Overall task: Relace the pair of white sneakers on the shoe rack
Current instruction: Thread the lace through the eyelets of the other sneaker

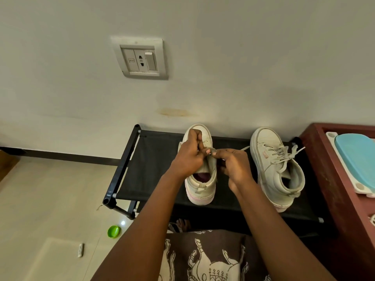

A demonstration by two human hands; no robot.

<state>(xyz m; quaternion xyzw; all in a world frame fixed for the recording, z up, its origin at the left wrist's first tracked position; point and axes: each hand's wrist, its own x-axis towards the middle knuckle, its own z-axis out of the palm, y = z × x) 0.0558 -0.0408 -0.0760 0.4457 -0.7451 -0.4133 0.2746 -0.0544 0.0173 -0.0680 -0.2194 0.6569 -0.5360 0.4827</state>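
The left hand (pixel 188 157) and right hand (pixel 235 169) meet over a scuffed white leather sneaker (pixel 200 185) at the middle of the black fabric-topped shoe rack (pixel 154 159), each grip pinching its thin grey-white lace (pixel 212 150). The lace looks limp and light, best held near its stiff tip. A second, laced white sneaker (pixel 278 171) stands at the rack's right end.

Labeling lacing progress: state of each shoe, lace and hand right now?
left sneaker: upright on shoe rack, eyelets hidden by hands.
right sneaker: laced, ends loose, untied.
lace: pinched between both hands, one end trailing right.
left hand: curled, pinching lace.
right hand: curled, pinching lace.
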